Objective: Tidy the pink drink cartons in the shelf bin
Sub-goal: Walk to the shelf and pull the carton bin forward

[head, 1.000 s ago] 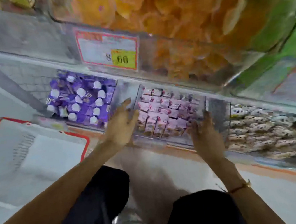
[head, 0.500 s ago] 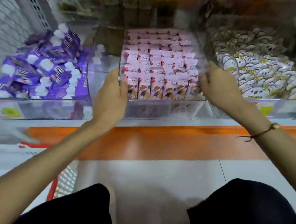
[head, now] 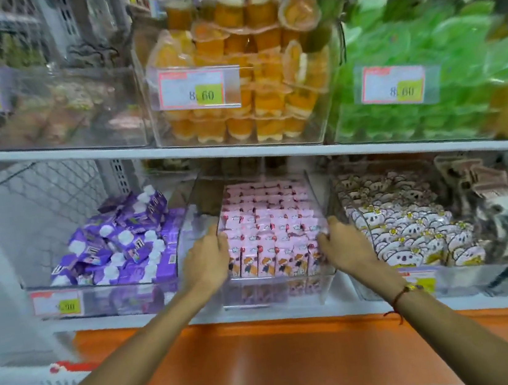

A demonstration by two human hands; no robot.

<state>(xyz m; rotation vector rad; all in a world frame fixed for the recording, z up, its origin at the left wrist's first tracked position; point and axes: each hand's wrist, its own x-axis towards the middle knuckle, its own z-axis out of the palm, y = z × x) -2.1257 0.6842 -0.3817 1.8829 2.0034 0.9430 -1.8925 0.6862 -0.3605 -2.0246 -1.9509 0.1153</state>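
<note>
The left hand [head: 205, 260] and right hand [head: 346, 244] gripped the clear bin's [head: 278, 292] side walls, flanking tightly packed pink cartons [head: 271, 235]; neighbouring bins sat just beside.

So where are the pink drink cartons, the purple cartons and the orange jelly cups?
pink drink cartons [head: 269, 222], head view, middle of the block.
purple cartons [head: 117, 242], head view, middle of the heap.
orange jelly cups [head: 261, 62], head view, middle of the stack.

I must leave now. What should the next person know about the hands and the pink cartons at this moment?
Left hand grips the left wall of the clear bin; right hand grips the right wall.
Pink drink cartons stand in fairly even rows inside the bin, on the lower shelf between the purple packs and the white snack packs.
Done: rows look orderly.
Left: probably square the bin and check the front row.
</note>
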